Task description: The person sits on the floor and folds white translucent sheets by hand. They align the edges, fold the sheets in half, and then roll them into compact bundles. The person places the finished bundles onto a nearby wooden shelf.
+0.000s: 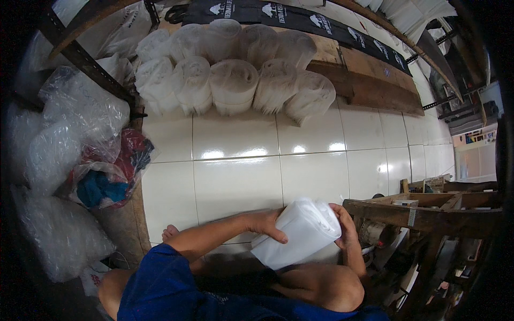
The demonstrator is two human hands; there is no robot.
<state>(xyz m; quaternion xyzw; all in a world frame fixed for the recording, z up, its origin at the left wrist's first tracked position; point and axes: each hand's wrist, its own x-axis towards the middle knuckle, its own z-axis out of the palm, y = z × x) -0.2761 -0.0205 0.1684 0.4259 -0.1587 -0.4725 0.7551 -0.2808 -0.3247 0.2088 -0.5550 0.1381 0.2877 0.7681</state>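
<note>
A thick roll of white, translucent plastic sheeting (297, 232) is held tilted above my lap, its coiled end facing up and to the right. My left hand (270, 224) grips the roll's left side, with the thumb lying across its surface. At the coiled end, my right hand (345, 224) wraps round the right edge; some of its fingers are hidden behind the roll. Farther off on the tiles, two rows of similar rolls (233, 85) stand upright, close together.
Clear plastic bags (80, 117) are heaped at the left beside a metal rack post (91, 61); one holds blue and red cloth (101, 187). A wooden bench frame (417, 218) stands close on my right. Brown boards (380, 80) and a black printed strip (321, 24) lie at the back.
</note>
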